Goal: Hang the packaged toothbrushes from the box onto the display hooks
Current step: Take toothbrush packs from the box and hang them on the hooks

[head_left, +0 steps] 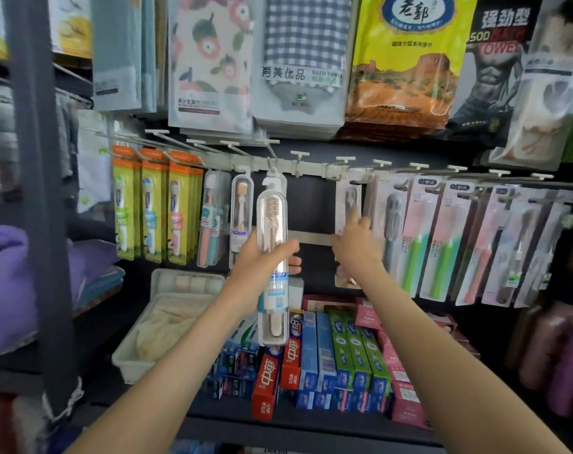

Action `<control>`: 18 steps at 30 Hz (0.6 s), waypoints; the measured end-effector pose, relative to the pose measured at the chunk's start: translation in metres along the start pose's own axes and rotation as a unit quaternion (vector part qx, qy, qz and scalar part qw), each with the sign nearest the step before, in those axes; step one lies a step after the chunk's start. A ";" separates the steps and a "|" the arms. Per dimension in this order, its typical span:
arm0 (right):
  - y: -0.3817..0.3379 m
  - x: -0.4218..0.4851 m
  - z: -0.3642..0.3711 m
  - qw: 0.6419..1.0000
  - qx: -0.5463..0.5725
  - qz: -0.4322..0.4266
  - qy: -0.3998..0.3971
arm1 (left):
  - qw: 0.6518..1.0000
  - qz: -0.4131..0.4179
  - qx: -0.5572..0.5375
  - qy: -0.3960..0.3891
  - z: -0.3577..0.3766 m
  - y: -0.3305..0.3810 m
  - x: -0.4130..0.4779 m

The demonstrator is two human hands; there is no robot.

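Left hand (262, 260): fingers and thumb wrapped round the middle of a clear packaged toothbrush (273, 217), held upright in front of the display rail (311, 167). The pack's hanger tab sits right at a hook (271, 157); it cannot be determined whether the tab is threaded on.

Right hand (355, 247): raised to the right, fingers reaching up against a second hanging toothbrush pack (348, 198). The view is blurred, so it cannot be told whether the hand is gripping or only touching.

Further packs hang on both sides. Toothpaste boxes (324, 355) stand on the shelf below, with a white tray (131, 358) to their left.
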State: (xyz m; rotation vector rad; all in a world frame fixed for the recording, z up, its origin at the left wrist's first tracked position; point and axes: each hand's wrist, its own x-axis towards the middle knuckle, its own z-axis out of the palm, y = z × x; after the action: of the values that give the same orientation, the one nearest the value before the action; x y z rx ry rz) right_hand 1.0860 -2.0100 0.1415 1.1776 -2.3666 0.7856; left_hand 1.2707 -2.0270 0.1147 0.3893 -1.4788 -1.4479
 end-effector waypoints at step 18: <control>-0.078 -0.078 -0.008 0.858 0.509 0.007 -0.065 | 0.946 0.067 0.308 -0.070 -0.050 0.004 -0.005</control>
State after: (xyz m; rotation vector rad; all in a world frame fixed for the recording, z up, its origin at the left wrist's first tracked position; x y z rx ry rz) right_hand 1.1949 -1.9969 0.1289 1.5832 -2.0121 2.1682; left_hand 1.3146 -2.0503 0.1060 0.5571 -2.0258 -0.8921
